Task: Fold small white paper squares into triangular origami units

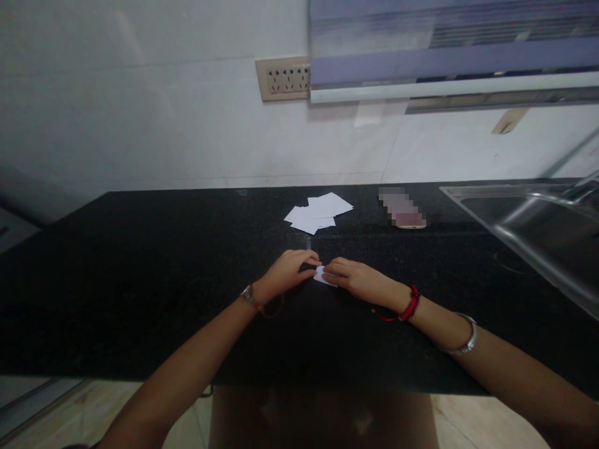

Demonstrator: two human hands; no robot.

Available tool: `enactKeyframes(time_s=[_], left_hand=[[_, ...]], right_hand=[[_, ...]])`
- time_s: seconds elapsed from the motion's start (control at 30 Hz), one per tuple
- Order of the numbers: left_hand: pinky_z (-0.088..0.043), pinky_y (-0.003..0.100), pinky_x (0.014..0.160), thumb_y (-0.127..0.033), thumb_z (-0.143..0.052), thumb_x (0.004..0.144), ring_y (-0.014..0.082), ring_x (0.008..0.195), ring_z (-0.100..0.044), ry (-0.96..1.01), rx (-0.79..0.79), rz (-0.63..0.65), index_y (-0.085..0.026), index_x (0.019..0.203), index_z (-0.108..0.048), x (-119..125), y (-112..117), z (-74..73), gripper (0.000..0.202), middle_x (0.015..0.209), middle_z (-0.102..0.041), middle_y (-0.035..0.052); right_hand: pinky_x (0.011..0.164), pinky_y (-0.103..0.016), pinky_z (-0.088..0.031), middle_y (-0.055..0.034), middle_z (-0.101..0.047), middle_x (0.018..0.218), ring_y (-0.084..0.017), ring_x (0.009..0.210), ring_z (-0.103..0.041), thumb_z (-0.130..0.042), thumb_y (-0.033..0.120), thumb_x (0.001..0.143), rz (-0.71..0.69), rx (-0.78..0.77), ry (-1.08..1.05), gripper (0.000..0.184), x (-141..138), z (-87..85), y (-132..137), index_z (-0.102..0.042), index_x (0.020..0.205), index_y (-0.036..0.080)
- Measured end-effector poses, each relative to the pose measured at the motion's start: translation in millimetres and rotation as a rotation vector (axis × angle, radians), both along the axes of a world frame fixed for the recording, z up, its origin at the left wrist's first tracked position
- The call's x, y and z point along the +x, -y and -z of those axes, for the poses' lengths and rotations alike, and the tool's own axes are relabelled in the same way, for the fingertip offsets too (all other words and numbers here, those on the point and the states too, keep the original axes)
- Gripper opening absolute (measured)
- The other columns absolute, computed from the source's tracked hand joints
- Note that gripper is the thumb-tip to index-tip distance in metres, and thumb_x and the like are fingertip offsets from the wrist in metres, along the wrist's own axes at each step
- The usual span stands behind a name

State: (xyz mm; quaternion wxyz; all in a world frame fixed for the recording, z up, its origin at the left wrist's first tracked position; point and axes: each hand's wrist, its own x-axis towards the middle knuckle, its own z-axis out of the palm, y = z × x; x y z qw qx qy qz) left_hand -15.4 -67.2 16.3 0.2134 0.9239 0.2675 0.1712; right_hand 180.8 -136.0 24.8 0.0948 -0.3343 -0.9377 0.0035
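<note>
A small piece of white paper (pixel 319 275) lies on the black countertop between my two hands, and it looks folded. My left hand (pixel 291 269) has its thumb and fingertips at the paper's left edge, curved in around it. From the other side my right hand (pixel 354 277) presses its fingers and thumb onto the paper, covering its right part. Beyond both hands, several loose sheets of white paper (pixel 312 219) overlap in a pile.
The black countertop (pixel 140 280) runs up to a pale tiled wall. A blurred-out phone (pixel 403 209) lies right of the sheets. At the right is a steel sink (pixel 508 234). A wall socket panel (pixel 284 80) and a purple-blue hanging panel (pixel 449 43) are above.
</note>
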Motion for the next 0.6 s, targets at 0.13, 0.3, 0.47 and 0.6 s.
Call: enactKeyframes(time_s=[0.13,0.3,0.47,0.6], left_hand=[[-0.038,0.027,0.078,-0.027,-0.054,0.075,0.0162,0.09,-0.053,-0.051,0.032,-0.031,-0.02,0.093,-0.054,0.1,1.0,-2.9,0.019,0.096,-0.059,0.0011],[-0.037,0.029,0.079,-0.026,-0.053,0.075,0.0175,0.094,-0.05,-0.124,0.15,-0.036,-0.021,0.091,-0.053,0.7,3.7,-5.5,0.017,0.098,-0.058,0.0004],[-0.035,0.03,0.08,-0.027,-0.051,0.078,0.0175,0.094,-0.047,-0.168,0.227,-0.01,-0.022,0.094,-0.055,-1.1,1.5,-0.2,0.018,0.098,-0.057,0.0014],[-0.034,0.03,0.079,-0.027,-0.045,0.081,0.0171,0.093,-0.046,-0.202,0.293,0.054,-0.023,0.093,-0.058,-2.8,2.5,-2.2,0.019,0.098,-0.057,0.002]], right_hand=[[0.082,-0.033,-0.04,-0.0096,-0.053,0.102,-0.019,0.1,-0.044,-0.036,0.014,0.085,-0.004,-0.007,-0.005,0.029,-0.5,0.0,-0.6,-0.05,0.11,0.014],[0.083,-0.032,-0.039,-0.0085,-0.053,0.102,-0.019,0.101,-0.044,-0.037,0.011,0.084,-0.004,-0.028,-0.001,0.03,0.7,-1.1,-1.3,-0.051,0.11,0.015],[0.083,-0.032,-0.038,-0.008,-0.054,0.102,-0.019,0.101,-0.044,-0.038,0.008,0.082,-0.015,-0.019,0.053,0.032,1.9,-3.9,-1.2,-0.05,0.111,0.015],[0.082,-0.034,-0.038,-0.0096,-0.055,0.1,-0.019,0.098,-0.046,-0.04,0.006,0.08,-0.015,-0.017,0.04,0.033,2.4,-6.2,0.1,-0.051,0.109,0.015]])
